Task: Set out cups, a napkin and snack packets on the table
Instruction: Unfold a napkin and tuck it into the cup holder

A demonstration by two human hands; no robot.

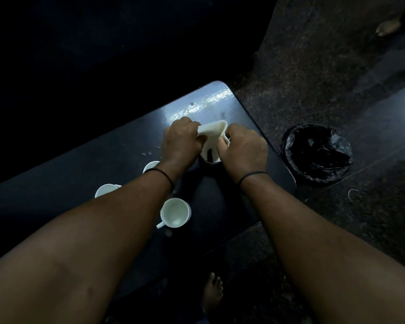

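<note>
A white napkin (212, 134) is pinched between my left hand (181, 142) and my right hand (244, 148) near the far right corner of the dark table (80, 174). Its lower end hangs into a dark holder (209, 160) beneath my hands. Three white cups stand on the table: one empty with its handle toward me (175, 212), one partly behind my left forearm (106, 190), and one mostly hidden by my left wrist (150, 166). No snack packets are in view.
A bin lined with a black bag (318, 153) stands on the stone floor right of the table. My bare foot (212, 292) shows below the table's near edge. Another person's foot (387, 28) is at the top right. The left side is very dark.
</note>
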